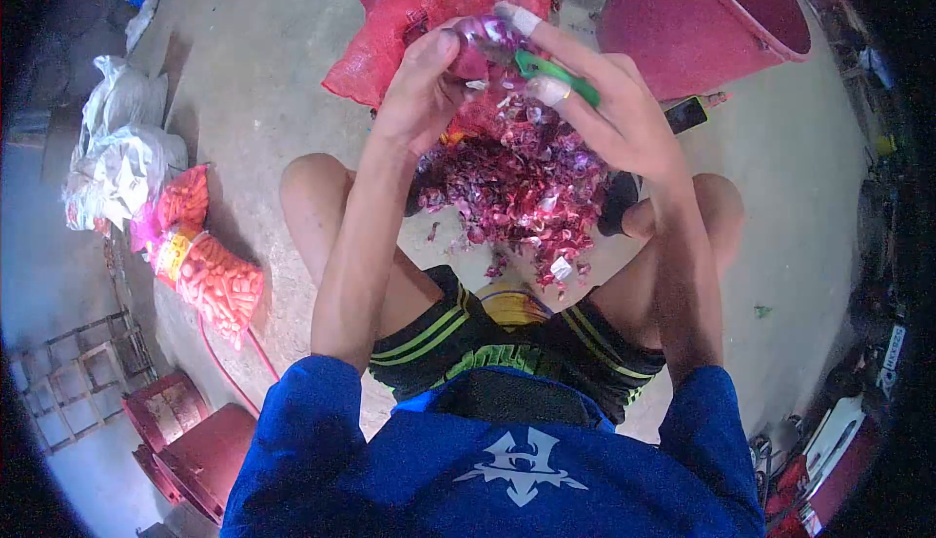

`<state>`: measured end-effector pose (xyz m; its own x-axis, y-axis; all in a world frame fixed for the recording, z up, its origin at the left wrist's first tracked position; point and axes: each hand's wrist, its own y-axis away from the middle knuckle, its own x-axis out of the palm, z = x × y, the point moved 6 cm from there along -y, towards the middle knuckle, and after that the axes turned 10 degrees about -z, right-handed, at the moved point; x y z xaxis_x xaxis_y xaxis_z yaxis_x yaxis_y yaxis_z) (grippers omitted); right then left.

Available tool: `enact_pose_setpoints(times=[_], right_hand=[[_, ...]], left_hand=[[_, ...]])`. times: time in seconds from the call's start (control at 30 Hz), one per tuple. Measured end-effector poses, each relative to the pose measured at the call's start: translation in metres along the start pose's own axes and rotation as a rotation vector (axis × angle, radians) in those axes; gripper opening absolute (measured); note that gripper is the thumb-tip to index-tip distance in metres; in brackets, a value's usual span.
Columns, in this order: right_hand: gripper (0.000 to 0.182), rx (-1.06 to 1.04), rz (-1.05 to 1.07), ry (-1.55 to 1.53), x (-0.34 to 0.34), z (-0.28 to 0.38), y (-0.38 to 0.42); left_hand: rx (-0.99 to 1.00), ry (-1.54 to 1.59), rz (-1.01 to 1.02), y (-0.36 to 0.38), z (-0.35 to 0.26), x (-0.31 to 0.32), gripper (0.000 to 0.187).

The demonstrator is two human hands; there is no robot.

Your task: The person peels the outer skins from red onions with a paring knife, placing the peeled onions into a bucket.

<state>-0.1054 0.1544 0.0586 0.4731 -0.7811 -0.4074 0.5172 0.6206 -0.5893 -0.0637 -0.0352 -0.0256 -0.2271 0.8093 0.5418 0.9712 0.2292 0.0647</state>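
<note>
Raised in front of me, my left hand (424, 90) grips a shiny purple onion (487, 35), with the thumb along its side. My right hand (609, 104) is wrapped round a small green-handled tool (558, 74), whose near end meets the onion; its blade cannot be made out. White wraps cover some fingertips of my right hand. Below both hands, a heap of red and purple onion skins (517, 182) lies on the floor between my legs. Behind my hands sit red mesh sacks (405, 26).
A large red tub (682, 31) stands at the upper right, with a phone (685, 115) on the floor below it. White sacks (127, 163) and a bag of orange carrots (219, 285) are at the left. Red stools (210, 450) stand lower left.
</note>
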Motion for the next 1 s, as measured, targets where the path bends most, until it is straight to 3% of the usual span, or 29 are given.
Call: enact_pose_setpoints(times=[0.13, 0.23, 0.33, 0.47, 0.63, 0.73, 0.87, 1.0], right_hand=[[0.056, 0.066, 0.073, 0.033, -0.005, -0.01, -0.002], [0.045, 0.23, -0.093, -0.107, -0.011, -0.023, -0.002], [0.046, 0.327, -0.143, -0.155, -0.014, -0.027, 0.002], [0.049, 0.344, -0.107, -0.131, -0.012, -0.027, 0.006], [0.056, 0.152, 0.021, -0.039, -0.008, -0.012, 0.005], [0.056, 0.042, -0.11, 0.009, -0.006, -0.01, 0.003], [0.051, 0.048, -0.053, 0.124, -0.008, -0.012, 0.001], [0.045, 0.172, -0.057, 0.128, -0.005, -0.017, 0.001]], left_hand=[[0.054, -0.026, 0.106, 0.001, -0.014, 0.013, 0.062], [0.101, -0.041, 0.213, 0.001, -0.02, 0.019, 0.071], [0.066, -0.031, 0.167, 0.003, -0.022, 0.027, 0.075], [0.043, 0.018, 0.13, 0.003, -0.015, 0.026, 0.072], [-0.014, 0.187, 0.076, 0.0, -0.01, 0.021, 0.061], [-0.002, 0.173, 0.111, -0.001, -0.01, 0.027, 0.058], [0.004, 0.157, 0.138, -0.005, -0.009, 0.029, 0.056], [0.028, 0.17, 0.036, -0.007, -0.007, 0.031, 0.06]])
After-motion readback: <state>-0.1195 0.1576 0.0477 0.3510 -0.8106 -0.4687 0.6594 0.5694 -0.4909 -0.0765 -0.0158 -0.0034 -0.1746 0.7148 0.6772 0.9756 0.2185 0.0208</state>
